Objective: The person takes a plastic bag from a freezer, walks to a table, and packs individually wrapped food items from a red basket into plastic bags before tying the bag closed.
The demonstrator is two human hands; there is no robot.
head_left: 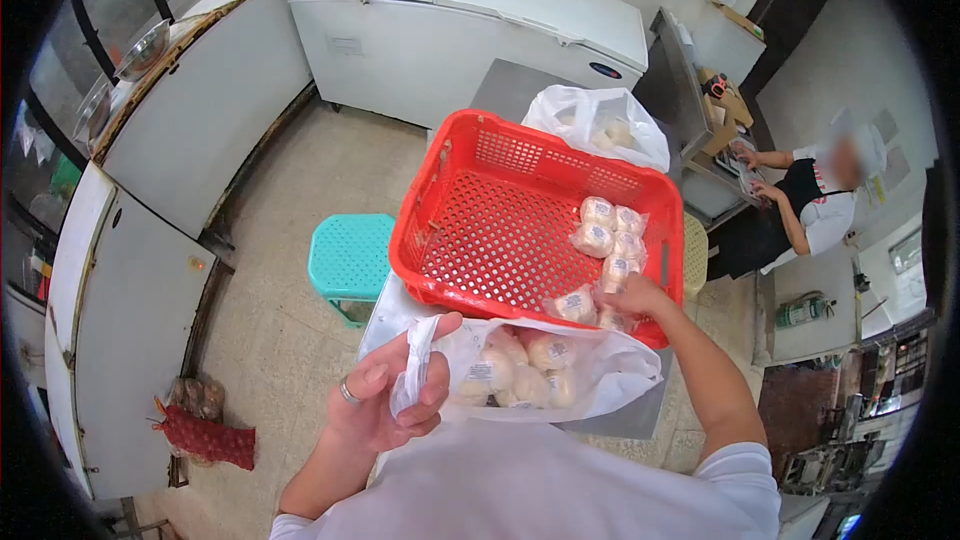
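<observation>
My left hand (392, 387), with a ring on one finger, grips the handle of a white plastic bag (615, 372). Inside the bag's open mouth lie several round white buns (525, 380) in clear printed wrap. Beyond it, a red plastic crate (470, 285) with perforated walls rests on a metal table. My right hand (637, 298) reaches over the crate's near right corner, its fingers closed around a wrapped bun pack (612, 318) and partly hidden. More wrapped bun packs (612, 230) lie along the crate's right side.
Behind the crate sits another white plastic bag (600, 125). A turquoise stool (350, 258) stands left of the metal table (640, 418). White chest freezers (470, 25) line the back. At right, a person in an apron (800, 200) works at a counter. A red mesh sack (210, 437) lies on the floor.
</observation>
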